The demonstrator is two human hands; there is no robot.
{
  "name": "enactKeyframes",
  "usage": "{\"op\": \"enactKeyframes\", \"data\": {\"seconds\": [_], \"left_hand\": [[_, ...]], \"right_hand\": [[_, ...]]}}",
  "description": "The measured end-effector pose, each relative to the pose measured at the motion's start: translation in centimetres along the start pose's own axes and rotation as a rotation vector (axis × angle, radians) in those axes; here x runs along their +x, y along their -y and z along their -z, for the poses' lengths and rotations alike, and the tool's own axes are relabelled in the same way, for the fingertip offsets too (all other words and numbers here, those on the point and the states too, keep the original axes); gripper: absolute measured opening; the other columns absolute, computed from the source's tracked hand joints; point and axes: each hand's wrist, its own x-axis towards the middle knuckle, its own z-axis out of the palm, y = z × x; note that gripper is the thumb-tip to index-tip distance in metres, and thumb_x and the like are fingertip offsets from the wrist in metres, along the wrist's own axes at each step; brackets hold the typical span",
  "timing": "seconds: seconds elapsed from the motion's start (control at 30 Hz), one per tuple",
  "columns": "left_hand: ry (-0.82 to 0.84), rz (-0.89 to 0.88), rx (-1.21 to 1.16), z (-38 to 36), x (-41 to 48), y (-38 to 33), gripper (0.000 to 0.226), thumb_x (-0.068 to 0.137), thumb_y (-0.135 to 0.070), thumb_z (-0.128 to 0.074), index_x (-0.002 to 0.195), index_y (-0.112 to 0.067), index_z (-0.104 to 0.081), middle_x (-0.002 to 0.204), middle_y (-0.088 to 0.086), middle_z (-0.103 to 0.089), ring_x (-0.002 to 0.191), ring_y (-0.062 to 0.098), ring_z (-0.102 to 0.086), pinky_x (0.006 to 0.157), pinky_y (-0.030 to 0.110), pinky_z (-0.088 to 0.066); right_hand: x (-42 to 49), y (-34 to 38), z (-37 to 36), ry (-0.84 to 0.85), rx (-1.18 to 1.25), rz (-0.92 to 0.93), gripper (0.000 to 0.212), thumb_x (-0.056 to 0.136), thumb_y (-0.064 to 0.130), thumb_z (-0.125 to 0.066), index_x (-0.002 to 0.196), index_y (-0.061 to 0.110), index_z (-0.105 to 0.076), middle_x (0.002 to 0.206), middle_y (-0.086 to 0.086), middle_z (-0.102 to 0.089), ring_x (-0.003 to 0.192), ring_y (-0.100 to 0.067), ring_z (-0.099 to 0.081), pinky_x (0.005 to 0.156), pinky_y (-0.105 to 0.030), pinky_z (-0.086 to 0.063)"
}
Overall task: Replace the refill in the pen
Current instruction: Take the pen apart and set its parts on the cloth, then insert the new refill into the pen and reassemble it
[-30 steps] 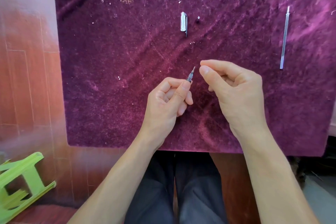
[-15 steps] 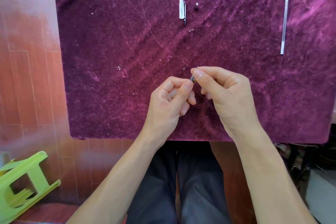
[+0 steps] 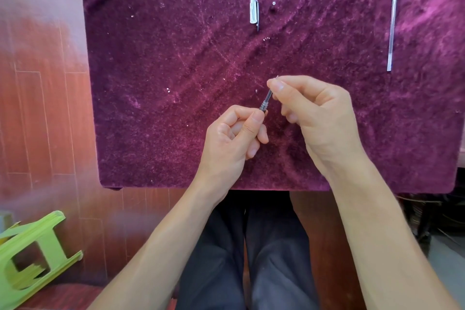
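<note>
Pen barrel (image 3: 263, 106) sits in the left hand (image 3: 232, 138), pinched between thumb and forefinger. Right hand (image 3: 314, 118) fingers (image 3: 276, 87) press together on the thin refill (image 3: 268, 95) sticking out of the barrel. Beyond the fingers, a cap (image 3: 253, 10) lies on the table (image 3: 163, 83); a spare refill (image 3: 391, 30) lies far right.

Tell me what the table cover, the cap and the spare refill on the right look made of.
Table cover: purple velvet-like pile fabric, matte; brushed streaks and lint show. Cap: clear, glossy plastic, apparently; see-through body with a dark clip. Spare refill: thin translucent tube, likely plastic, pale sheen; its tip is too small to judge.
</note>
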Motion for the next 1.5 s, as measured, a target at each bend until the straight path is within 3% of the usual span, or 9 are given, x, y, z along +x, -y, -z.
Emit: {"op": "enactKeyframes", "data": {"seconds": [0.2, 1.07, 1.27, 1.5], "left_hand": [[-0.016, -0.002, -0.012, 0.2, -0.1, 0.2, 0.025, 0.103, -0.026, -0.059, 0.104, -0.002, -0.065, 0.073, 0.002, -0.068, 0.048, 0.004, -0.047, 0.050, 0.013, -0.040], [-0.011, 0.026, -0.013, 0.6, 1.2, -0.2, 0.022, 0.103, -0.027, -0.060, 0.098, -0.006, -0.065, 0.074, 0.005, -0.067, 0.051, 0.009, -0.045, 0.051, 0.020, -0.039], [-0.021, 0.028, -0.020, 0.1, 2.1, -0.8, 0.025, 0.103, -0.026, -0.059, 0.103, -0.002, -0.065, 0.073, 0.004, -0.067, 0.050, 0.007, -0.045, 0.051, 0.018, -0.039], [-0.027, 0.026, -0.020, -0.2, 2.9, -1.1, 0.022, 0.103, -0.029, -0.059, 0.101, -0.008, -0.067, 0.074, 0.004, -0.066, 0.051, 0.006, -0.045, 0.050, 0.016, -0.040]], "right_hand": [[1.4, 1.1, 0.1, -0.013, 0.015, -0.017, 0.008, 0.096, 0.028, -0.079, 0.094, 0.023, -0.084, 0.082, 0.009, -0.074, 0.068, -0.004, -0.057, 0.067, -0.023, -0.047], [6.1, 5.0, 1.9, -0.116, 0.051, 0.068, 0.013, 0.098, 0.036, -0.076, 0.094, 0.024, -0.081, 0.092, 0.003, -0.082, 0.067, -0.003, -0.063, 0.063, -0.018, -0.046], [5.8, 3.2, 2.8, -0.152, -0.028, 0.046, 0.012, 0.096, 0.037, -0.078, 0.092, 0.026, -0.083, 0.087, 0.005, -0.082, 0.066, -0.003, -0.061, 0.064, -0.021, -0.047], [8.1, 4.5, 8.4, -0.323, -0.184, 0.129, 0.010, 0.089, 0.036, -0.082, 0.086, 0.027, -0.083, 0.074, 0.014, -0.079, 0.056, 0.002, -0.059, 0.061, -0.013, -0.048]]}}
